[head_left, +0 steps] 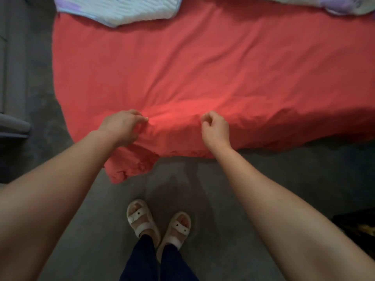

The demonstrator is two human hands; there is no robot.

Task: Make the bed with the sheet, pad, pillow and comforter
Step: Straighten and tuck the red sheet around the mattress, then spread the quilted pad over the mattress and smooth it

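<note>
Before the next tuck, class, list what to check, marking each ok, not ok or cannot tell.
1. Sheet spread out: ok.
2. Sheet smooth: not ok, wrinkled.
3. Near edge tucked: not ok, bunched down to floor.
4. Left hand grips sheet: ok.
5. Right hand grips sheet: cannot tell.
6. Pad clear of near edge: ok.

I see the left hand [123, 126] pinching the red sheet [203, 67] at its near edge. The right hand [216, 129] hangs curled over it.

Head camera looks steeply down over the sheet [203, 74] and floor [227, 199].
</note>
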